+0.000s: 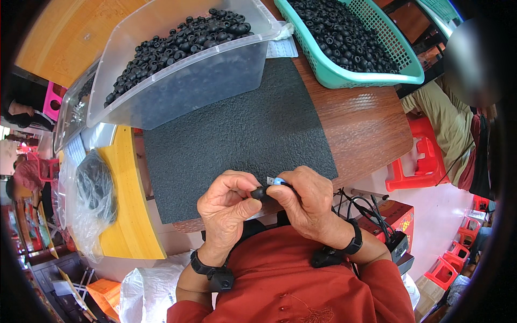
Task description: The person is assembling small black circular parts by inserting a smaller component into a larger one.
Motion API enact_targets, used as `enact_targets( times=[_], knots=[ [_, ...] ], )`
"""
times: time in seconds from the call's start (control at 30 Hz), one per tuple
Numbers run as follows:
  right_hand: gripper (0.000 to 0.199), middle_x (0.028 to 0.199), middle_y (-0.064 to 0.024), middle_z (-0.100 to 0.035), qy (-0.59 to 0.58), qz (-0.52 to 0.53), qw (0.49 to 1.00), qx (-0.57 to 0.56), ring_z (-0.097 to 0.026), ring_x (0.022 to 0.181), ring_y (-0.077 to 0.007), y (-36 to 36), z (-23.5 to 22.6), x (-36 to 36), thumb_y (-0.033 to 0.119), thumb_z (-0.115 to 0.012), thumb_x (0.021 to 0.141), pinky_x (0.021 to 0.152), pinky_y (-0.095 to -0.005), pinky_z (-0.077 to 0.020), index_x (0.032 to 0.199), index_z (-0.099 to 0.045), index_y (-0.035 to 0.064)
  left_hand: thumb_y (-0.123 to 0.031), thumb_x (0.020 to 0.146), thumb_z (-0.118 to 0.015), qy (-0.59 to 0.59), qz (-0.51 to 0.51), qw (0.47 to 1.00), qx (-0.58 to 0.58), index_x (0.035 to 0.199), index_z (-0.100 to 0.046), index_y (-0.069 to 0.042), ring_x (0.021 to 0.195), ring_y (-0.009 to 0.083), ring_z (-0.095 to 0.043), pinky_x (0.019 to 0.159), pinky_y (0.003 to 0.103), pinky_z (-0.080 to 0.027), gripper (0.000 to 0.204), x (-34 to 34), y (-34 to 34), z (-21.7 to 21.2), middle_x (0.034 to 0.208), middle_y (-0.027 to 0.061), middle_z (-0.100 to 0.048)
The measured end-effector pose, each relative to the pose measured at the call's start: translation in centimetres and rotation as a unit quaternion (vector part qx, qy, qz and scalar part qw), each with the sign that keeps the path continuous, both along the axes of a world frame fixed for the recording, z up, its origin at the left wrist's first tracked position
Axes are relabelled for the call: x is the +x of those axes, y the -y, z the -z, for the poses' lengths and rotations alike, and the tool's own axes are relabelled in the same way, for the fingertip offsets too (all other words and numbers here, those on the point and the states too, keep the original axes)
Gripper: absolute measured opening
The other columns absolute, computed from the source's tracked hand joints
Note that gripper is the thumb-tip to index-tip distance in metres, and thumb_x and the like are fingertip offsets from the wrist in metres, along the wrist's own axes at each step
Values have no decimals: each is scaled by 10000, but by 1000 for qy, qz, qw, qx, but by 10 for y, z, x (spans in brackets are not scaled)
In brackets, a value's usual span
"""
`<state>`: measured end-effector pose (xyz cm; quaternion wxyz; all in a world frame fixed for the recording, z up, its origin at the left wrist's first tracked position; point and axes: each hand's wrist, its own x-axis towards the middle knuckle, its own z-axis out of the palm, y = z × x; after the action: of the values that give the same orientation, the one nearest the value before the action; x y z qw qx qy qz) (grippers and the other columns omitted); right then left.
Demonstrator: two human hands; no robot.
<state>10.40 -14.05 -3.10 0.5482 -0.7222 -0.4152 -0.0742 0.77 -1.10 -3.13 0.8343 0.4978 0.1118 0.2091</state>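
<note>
Over the near edge of the black textured mat (242, 129), my left hand (227, 207) pinches a small round black rubber-like part (259, 192) between thumb and fingertips. My right hand (308, 203) is closed around a small blade with a blue wrapping (276, 181). Its flat, pale tip sticks out past the fingers, just above the black part. Whether the blade touches the part I cannot tell. The right thumb lies close beside the part.
A translucent plastic bin (183, 86) heaped with similar black parts stands on the mat's far left. At the far right, a turquoise basket (344, 78) holds many more. A plastic bag (94, 188) lies on the yellow table at left. Red stools (423, 156) stand on the right.
</note>
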Motion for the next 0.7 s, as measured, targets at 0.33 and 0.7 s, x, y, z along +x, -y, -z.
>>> enact_targets(
  times=[0.33,0.7],
  knots=[
    [171,648,-85,-551,-77,7,997,-14,-533,526,-218,0,-2,-1,88,-746,770,459,-331,-398,839,-608,15,-28,742,-781,0,-7,999,54,947,-626,21,860,145,-565,745,263,-478,261,-2,-3,1,984,108,-588],
    [198,701,-153,-583,-59,29,996,-56,-581,622,-342,7,2,-2,160,-733,770,529,-422,-453,854,-618,23,87,751,-654,-75,-55,993,70,922,-581,33,681,140,-573,597,245,-486,193,4,6,-22,856,107,-604]
  ],
)
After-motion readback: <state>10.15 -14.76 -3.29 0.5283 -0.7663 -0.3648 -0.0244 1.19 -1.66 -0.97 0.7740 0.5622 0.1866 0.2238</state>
